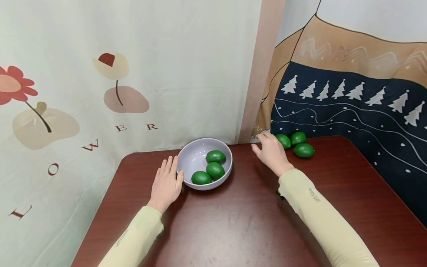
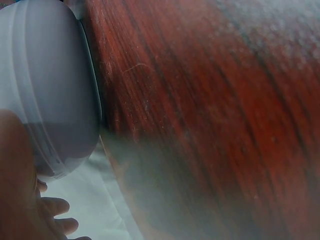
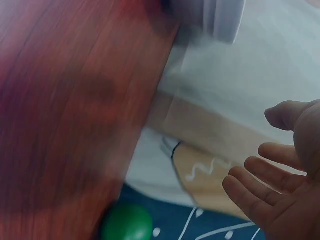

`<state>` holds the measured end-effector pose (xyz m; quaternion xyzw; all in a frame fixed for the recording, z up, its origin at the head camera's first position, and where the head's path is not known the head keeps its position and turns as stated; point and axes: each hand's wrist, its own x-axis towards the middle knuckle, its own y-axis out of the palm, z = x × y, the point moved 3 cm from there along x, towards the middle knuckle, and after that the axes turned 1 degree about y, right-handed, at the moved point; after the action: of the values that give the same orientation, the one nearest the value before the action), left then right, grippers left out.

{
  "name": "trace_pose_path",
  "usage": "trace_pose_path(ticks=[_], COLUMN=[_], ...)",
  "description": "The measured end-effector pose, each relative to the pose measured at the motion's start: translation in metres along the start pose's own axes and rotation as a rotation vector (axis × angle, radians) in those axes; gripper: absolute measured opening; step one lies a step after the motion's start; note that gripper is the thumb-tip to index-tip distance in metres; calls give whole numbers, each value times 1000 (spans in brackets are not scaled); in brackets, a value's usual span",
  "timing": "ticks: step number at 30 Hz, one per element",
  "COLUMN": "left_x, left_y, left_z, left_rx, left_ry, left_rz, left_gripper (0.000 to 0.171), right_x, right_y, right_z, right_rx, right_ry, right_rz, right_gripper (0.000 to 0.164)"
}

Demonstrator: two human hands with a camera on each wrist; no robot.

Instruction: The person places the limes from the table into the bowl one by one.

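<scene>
Green limes (image 1: 215, 171), likely slippery, are best held round the middle: three in the bowl (image 1: 191, 160), three past its three o'clock. Its nine o'clock is touched by the straight-fingered left hand (image 1: 166, 180); the right hand (image 1: 271, 151) is empty.

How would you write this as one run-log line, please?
left hand: at bowl; right hand: empty; bowl: three fruits; table: three fruits

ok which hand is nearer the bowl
Left. The left hand is at the left rim of the bowl; the right hand is apart from it, to its right, near three green fruits.
</scene>
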<state>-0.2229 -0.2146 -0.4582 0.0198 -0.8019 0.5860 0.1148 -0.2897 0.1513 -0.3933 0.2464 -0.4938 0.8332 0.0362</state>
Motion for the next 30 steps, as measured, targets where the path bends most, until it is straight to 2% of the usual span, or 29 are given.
trace_pose_path(ticks=[15, 24, 30], left_x=[-3, -1, -2], left_y=[-1, -1, -2], left_z=[-2, -1, -2], left_rx=[18, 24, 23], left_ry=[-5, -9, -9], left_rz=[-14, 2, 1], left_gripper=[62, 63, 62], right_x=[-14, -27, -34], right_y=[-26, -36, -40], right_z=[-57, -87, -100], right_rx=[-33, -39, -34], right_ry=[126, 93, 150], right_rz=[21, -112, -73], right_gripper=[40, 33, 37])
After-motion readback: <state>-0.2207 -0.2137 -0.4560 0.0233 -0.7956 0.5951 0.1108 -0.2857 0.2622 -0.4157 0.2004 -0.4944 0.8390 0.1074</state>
